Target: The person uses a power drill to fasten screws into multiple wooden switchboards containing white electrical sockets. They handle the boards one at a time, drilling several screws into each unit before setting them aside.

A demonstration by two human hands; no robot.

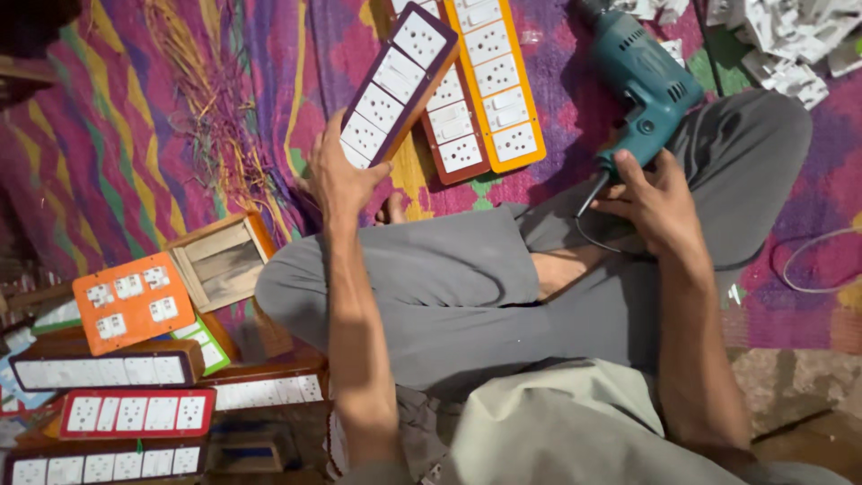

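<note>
Left hand (pixel 339 180) at board (pixel 398 85) end-edge

The person wears loose grey trousers (pixel 431 287) and a pale khaki shirt (pixel 557 422). Both forearms are bare, with no sleeves, watch or rings visible on the hands.

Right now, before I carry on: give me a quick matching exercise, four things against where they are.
Things:
1. purple-framed socket board
2. teal power drill
3. orange socket plate
4. open wooden box

Places:
A. on the stack at lower left
B. held up in the left hand
C. beside the left knee
D. on the right thigh, under the right hand

Pairs: 1-B, 2-D, 3-A, 4-C
</note>
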